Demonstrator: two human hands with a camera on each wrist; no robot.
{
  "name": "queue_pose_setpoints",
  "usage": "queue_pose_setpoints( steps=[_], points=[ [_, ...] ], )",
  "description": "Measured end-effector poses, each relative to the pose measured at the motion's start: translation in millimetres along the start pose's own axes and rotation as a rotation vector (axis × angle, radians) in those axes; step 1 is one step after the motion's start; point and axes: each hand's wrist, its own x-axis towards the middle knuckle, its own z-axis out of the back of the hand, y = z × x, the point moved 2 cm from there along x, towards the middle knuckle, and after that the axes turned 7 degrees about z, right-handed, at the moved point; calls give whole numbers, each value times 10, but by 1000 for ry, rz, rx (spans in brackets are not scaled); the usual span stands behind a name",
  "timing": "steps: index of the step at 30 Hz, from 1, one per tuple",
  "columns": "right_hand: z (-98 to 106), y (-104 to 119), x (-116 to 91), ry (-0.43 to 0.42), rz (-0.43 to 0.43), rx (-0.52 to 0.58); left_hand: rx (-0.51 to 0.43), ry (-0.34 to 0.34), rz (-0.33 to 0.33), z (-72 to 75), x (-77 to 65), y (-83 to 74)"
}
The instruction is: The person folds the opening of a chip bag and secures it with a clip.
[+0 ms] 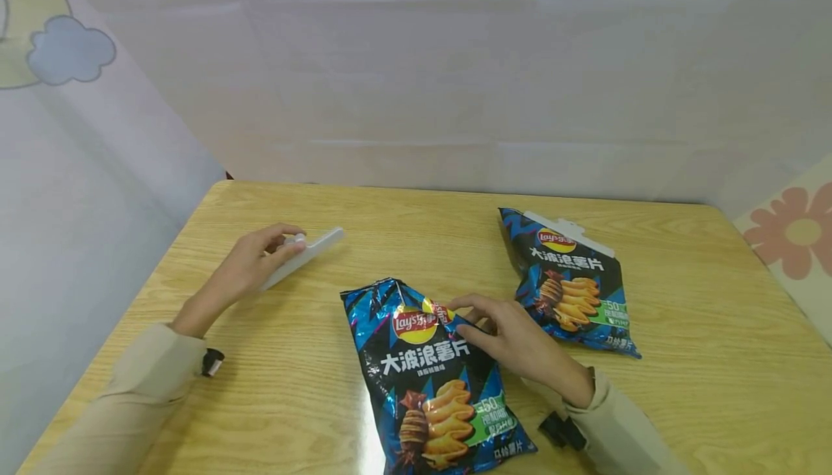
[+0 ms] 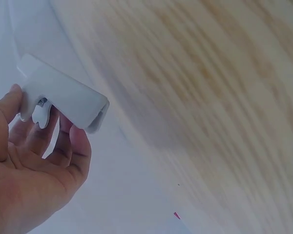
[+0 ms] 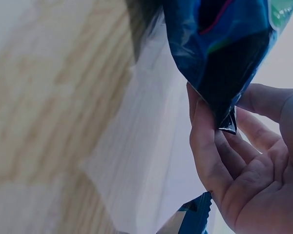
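Note:
My left hand (image 1: 255,262) holds a long white bag clip (image 1: 317,248) above the left side of the table. In the left wrist view the thumb and fingers pinch the handles of the clip (image 2: 63,92), and nothing sits in its bar. With the right hand (image 1: 516,334) I pinch the upper right edge of a blue and black potato chip bag (image 1: 425,374) at the table's front middle. The right wrist view shows the bag's dark corner (image 3: 229,78) between thumb and fingers. The bag's top edge looks folded near the fingers.
Behind my right hand lies a second chip bag (image 1: 578,284) of the same kind, a white clip (image 1: 575,233) across its top. The wooden table (image 1: 260,388) ends against a pale cloth backdrop (image 1: 403,78) at the back.

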Motion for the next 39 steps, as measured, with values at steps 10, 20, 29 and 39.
queue_pose_setpoints(
  steps=[10, 20, 29, 39],
  points=[
    [12, 10, 2, -30, 2, 5, -17, 16, 18, -23, -6, -85],
    [-4, 29, 25, -16, 40, 21, -45, 33, 22, -48, -7, -175],
    [-22, 29, 39, 28, 72, 32, -32, 14, -35, -102, -5, -236],
    [-16, 38, 45, 60, 102, 49, -56, 67, -75, -155, 6, -399]
  ],
)
